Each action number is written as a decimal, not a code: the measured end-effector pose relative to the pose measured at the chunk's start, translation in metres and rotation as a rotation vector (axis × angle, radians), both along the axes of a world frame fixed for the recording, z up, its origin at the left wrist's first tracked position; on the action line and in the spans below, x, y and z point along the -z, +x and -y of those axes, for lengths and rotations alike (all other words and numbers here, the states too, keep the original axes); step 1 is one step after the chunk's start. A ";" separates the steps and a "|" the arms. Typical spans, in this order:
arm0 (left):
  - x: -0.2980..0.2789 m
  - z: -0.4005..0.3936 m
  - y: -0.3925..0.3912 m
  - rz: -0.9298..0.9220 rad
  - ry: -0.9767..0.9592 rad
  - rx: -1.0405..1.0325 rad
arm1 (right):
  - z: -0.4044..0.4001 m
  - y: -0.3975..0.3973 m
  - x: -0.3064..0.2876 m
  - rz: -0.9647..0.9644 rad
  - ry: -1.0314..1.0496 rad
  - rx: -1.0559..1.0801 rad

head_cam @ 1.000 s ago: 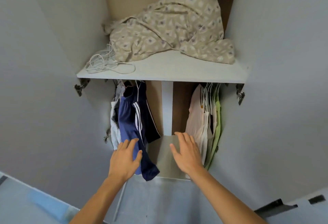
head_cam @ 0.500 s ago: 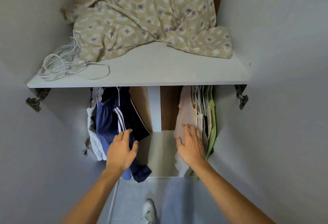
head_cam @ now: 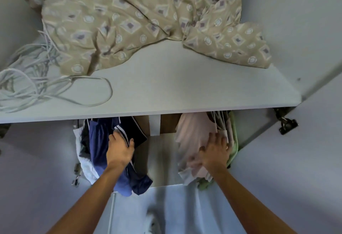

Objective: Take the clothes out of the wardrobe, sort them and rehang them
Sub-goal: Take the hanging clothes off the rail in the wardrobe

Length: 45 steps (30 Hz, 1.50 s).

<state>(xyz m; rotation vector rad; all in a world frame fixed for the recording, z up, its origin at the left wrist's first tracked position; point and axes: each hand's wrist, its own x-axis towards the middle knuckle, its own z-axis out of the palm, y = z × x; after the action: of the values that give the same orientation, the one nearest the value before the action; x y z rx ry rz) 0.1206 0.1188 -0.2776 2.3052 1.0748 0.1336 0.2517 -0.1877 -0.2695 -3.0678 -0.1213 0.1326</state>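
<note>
**Both hands in among the hanging clothes, nothing lifted out yet**

Head view: The left hand [head_cam: 120,150] was in the left compartment of the wardrobe, its fingers curled round a fold of the dark navy garment with white stripes [head_cam: 132,131], which hung beside a blue garment [head_cam: 98,146] and a white one [head_cam: 84,161]. The right hand [head_cam: 215,152] was in the right compartment, fingers fairly straight and laid against the pale pink garment [head_cam: 194,135], with more light pieces and a green garment [head_cam: 234,146] just to its right. That hand was blurred, so whether any finger had hooked the cloth could not be told. All the clothes hung under the white shelf [head_cam: 185,89], on which lay a beige patterned cloth [head_cam: 129,11] and a coil of white cable [head_cam: 27,81].

The step in hand looked like gathering the garments to take them out. To do it well, the hands would probably need to travel up to the hangers, whose thin white necks [head_cam: 217,120] showed just beneath the shelf edge on the right, and lift them off their rail rather than pull on the fabric; tugging the cloth could slip a garment from its hanger or snag it. Taking one compartment at a time would likely keep the groups apart for sorting. The rail itself was hidden behind the shelf.

No brand, label or legible writing appeared on any garment or surface.
</note>
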 end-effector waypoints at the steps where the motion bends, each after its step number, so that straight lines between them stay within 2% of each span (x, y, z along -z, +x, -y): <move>1: 0.003 -0.006 0.003 -0.003 -0.008 -0.018 | -0.001 0.003 0.001 -0.009 -0.007 0.020; 7: 0.012 -0.027 0.009 -0.059 -0.084 -0.066 | 0.000 0.019 0.005 -0.023 0.000 0.122; 13: 0.005 -0.019 0.012 -0.063 -0.105 0.003 | -0.003 0.021 0.003 0.037 0.040 0.091; 15: 0.002 -0.009 0.012 -0.047 -0.116 0.032 | -0.002 0.019 0.001 0.087 0.097 0.050; 18: -0.002 0.005 0.015 -0.031 -0.126 0.090 | -0.006 0.017 -0.006 0.105 0.313 0.029; 21: -0.004 0.019 0.019 -0.038 -0.148 0.161 | -0.017 0.021 -0.013 0.011 0.457 0.108; 26: -0.010 0.048 0.032 -0.026 -0.187 0.271 | -0.056 0.008 -0.019 -0.262 0.478 -0.107; 31: -0.013 0.060 0.043 -0.010 -0.273 0.327 | -0.080 -0.015 -0.015 -0.310 0.539 -0.192; 38: 0.007 0.052 0.050 0.141 -0.491 0.198 | -0.074 0.002 -0.009 -0.357 0.702 -0.030; 41: 0.015 0.058 0.057 0.221 -0.440 0.165 | -0.078 0.004 -0.012 -0.328 0.782 -0.009; 45: -0.008 0.070 0.058 0.365 -0.357 0.136 | -0.085 0.002 -0.023 -0.187 0.931 -0.034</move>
<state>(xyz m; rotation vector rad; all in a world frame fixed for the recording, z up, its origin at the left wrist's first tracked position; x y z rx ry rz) 0.1789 0.0489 -0.2697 1.9294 0.6911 0.2735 0.2536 -0.1027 -0.2463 -2.1156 -0.1650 0.2709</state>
